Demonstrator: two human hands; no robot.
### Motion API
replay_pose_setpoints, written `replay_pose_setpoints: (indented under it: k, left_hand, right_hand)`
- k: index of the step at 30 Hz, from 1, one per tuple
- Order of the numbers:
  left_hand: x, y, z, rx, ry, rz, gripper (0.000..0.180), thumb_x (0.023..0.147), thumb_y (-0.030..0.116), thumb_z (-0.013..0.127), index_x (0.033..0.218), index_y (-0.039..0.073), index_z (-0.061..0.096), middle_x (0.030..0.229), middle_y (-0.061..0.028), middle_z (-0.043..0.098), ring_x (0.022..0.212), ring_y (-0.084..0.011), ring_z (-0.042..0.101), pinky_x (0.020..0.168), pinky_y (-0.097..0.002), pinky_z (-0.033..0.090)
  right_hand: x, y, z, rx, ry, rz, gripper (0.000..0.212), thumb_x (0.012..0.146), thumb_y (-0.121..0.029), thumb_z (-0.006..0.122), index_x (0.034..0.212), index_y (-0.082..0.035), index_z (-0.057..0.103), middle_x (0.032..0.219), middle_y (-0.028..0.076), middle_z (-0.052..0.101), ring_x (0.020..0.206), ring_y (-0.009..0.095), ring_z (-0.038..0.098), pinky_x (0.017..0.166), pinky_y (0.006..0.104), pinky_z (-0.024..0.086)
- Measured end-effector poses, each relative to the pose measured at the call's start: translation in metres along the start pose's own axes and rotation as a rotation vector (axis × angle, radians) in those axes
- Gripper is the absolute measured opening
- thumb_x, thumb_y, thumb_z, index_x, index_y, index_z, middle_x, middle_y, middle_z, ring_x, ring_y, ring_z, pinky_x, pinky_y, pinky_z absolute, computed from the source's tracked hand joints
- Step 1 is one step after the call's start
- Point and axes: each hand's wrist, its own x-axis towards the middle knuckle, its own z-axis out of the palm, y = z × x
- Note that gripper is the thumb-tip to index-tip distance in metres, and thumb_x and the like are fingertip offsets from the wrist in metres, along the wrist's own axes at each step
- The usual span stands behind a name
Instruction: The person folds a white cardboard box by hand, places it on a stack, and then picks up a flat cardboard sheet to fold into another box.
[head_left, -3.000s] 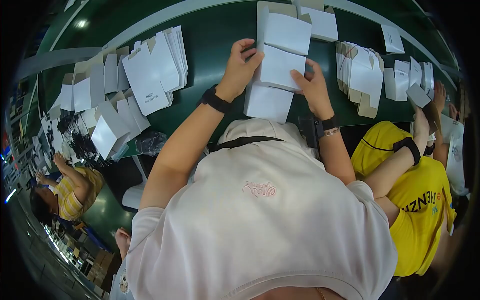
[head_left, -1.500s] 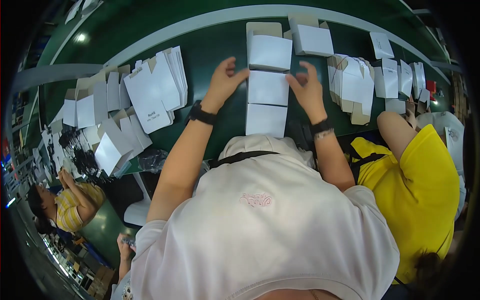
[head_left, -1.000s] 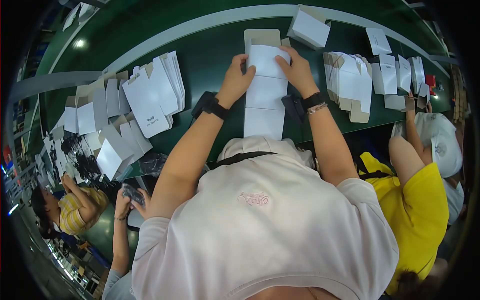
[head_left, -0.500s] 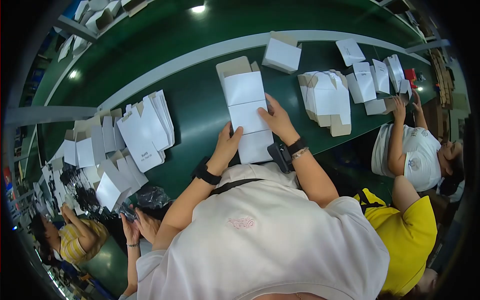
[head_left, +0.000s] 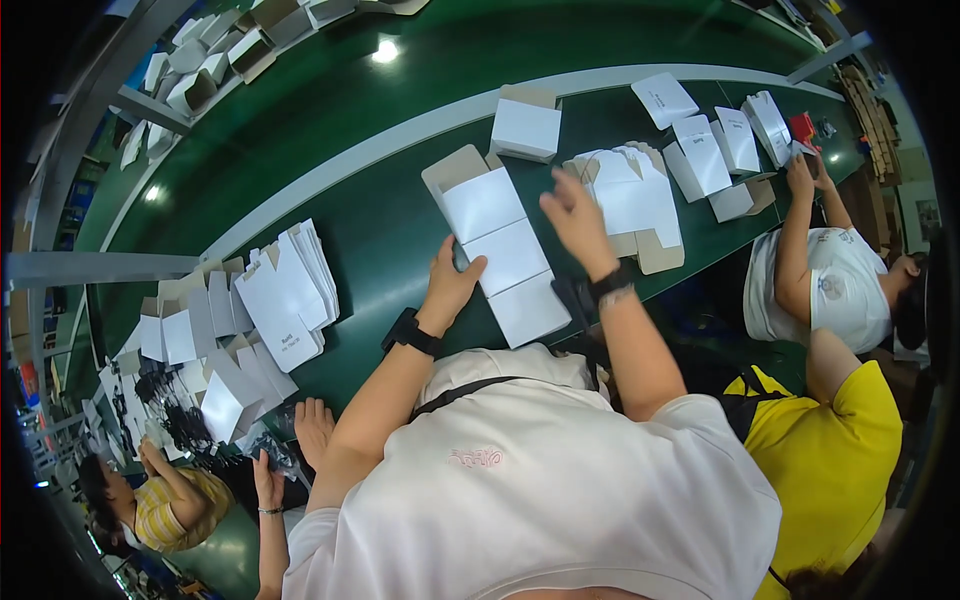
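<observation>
A sideways push from the left hand point(head_left: 453, 288) could skew the row of three white cardboard boxes point(head_left: 510, 262) on the shiny green tabletop point(head_left: 385, 270). That hand's thumb and fingers meet the middle box's point(head_left: 508, 256) left edge (whether gripping, I cannot tell). The right hand point(head_left: 578, 222), blurred, seems loosely spread and empty, right of the row, near flat white cardboard cartons point(head_left: 635, 205).

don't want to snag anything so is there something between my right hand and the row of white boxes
Nothing visible: only green tabletop shows between your right hand and the row of white boxes.
</observation>
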Motion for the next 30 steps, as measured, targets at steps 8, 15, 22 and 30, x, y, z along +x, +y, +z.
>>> replay_pose_setpoints:
  k: [8,15,22,30]
  left_hand:
    - [0.015,0.009,0.002,-0.066,-0.027,-0.032,0.070,0.075,0.026,0.066,0.134,0.005,0.035,0.122,-0.0209,0.040,0.113,-0.0321,0.043,0.094,-0.0360,0.039]
    - [0.017,0.010,-0.002,-0.142,-0.004,-0.039,0.073,0.074,0.021,0.068,0.136,0.007,0.033,0.126,-0.0174,0.042,0.096,-0.0226,0.052,0.071,-0.0292,0.048]
    - [0.030,0.028,0.003,-0.195,0.157,-0.126,0.084,0.073,0.033,0.071,0.136,-0.001,0.027,0.126,-0.0196,0.040,0.105,-0.0227,0.046,0.088,-0.0304,0.042]
    - [0.056,0.021,0.014,-0.051,0.210,0.004,0.078,0.076,0.039,0.067,0.129,-0.007,0.034,0.117,-0.0213,0.046,0.094,-0.0231,0.051,0.079,-0.0305,0.045]
  right_hand:
    - [0.190,0.025,0.001,-0.725,-0.251,-0.137,0.051,0.069,-0.030,0.068,0.112,-0.004,0.057,0.110,0.021,0.057,0.102,0.035,0.055,0.089,0.0378,0.042]
    - [0.243,-0.018,-0.022,-0.421,-0.156,-0.381,0.013,0.071,-0.018,0.067,0.076,-0.006,0.067,0.076,0.014,0.065,0.072,0.028,0.062,0.067,0.0338,0.049]
    - [0.235,-0.028,0.035,0.062,-0.538,-0.380,0.011,0.078,-0.009,0.064,0.086,-0.001,0.060,0.077,0.003,0.060,0.071,0.010,0.055,0.063,0.0236,0.045]
    - [0.221,-0.029,0.051,-0.274,-0.536,-0.500,0.011,0.074,-0.009,0.067,0.078,-0.002,0.060,0.074,0.009,0.061,0.069,0.019,0.056,0.064,0.0285,0.045]
